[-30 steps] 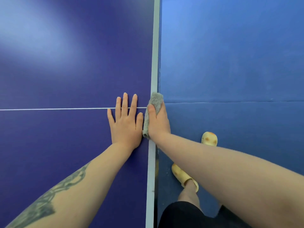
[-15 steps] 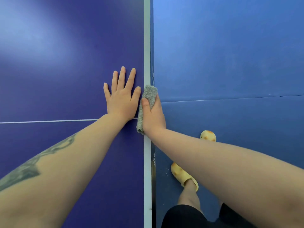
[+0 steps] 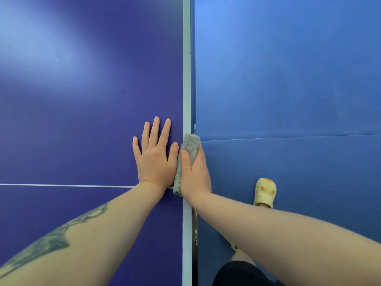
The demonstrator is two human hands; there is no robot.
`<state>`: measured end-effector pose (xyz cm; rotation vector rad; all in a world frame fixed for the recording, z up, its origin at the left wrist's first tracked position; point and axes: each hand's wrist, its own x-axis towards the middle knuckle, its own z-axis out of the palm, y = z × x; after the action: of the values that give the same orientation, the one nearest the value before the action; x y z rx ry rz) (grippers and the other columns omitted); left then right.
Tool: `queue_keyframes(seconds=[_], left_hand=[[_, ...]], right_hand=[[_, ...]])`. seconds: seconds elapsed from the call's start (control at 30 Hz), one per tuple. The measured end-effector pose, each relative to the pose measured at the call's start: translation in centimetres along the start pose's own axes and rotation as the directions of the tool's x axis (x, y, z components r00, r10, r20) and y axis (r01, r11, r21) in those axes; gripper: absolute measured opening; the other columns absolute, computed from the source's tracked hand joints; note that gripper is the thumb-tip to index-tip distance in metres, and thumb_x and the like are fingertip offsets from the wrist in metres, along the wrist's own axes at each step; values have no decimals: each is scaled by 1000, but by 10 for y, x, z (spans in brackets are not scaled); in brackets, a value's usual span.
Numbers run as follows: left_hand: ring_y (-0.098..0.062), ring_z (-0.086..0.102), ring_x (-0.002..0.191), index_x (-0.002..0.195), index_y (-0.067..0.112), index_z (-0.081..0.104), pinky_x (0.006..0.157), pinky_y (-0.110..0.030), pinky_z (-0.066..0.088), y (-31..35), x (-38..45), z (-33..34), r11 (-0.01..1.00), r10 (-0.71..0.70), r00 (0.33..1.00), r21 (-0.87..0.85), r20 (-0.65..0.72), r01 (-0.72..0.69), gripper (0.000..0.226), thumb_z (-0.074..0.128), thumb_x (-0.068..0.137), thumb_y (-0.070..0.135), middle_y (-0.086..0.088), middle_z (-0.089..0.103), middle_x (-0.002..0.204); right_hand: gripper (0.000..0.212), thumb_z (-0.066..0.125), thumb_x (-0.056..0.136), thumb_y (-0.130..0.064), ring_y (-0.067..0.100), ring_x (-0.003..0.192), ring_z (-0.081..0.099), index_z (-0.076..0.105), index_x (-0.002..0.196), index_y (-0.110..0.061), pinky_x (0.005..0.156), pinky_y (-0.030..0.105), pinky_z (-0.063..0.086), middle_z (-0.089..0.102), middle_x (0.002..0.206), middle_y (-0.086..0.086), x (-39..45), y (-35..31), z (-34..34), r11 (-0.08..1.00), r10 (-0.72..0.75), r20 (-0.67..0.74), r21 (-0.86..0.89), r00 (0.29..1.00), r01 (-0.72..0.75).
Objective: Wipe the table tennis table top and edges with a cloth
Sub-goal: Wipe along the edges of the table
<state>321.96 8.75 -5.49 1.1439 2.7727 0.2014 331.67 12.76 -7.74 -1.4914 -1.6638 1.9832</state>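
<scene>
The purple table top [image 3: 82, 100] fills the left of the frame, its white side edge [image 3: 186, 79] running top to bottom at centre. The left hand [image 3: 154, 159] lies spread and flat on the top just beside that edge, and the right hand [image 3: 194, 172] grips the grey cloth [image 3: 188, 149] folded over the edge, thumb on top — fingers hidden down the side. To wipe well, I judge, keep the cloth wrapped over the rim and slide in one steady line — the flat hand as brace.

blue floor [image 3: 288, 79], thin seam line [image 3: 288, 137]
</scene>
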Motion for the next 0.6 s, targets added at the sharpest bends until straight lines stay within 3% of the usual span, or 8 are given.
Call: queue_keyframes(seconds=[0.2,0.43,0.6], left_hand=[[-17,8,151,154,34,22,121,-51,7,-2,0,-2,1000,6,1000,22,10,-7,57,22,98,46,6,17,162],[-14,8,150,153,32,24,121,-51,10,-4,0,-1,1000,3,1000,-1,-2,-3,54,22,100,43,6,18,162],[-16,12,150,152,29,29,120,-51,11,-2,2,-2,1000,2,1000,-16,-24,-3,55,27,99,41,5,21,161]], right_hand=[[72,23,94,-68,12,140,38,1,156,-40,109,41,41,25,160,-15,-53,15,-6,980,181,120,-102,976,-169],[64,30,99,-58,19,138,42,14,156,-33,110,45,40,30,159,-8,59,-40,-1,1000,24,35,-10,999,-24],[66,32,101,-58,14,142,35,4,157,-38,111,43,38,22,161,-14,-3,-7,-8,994,103,154,-38,983,-99]])
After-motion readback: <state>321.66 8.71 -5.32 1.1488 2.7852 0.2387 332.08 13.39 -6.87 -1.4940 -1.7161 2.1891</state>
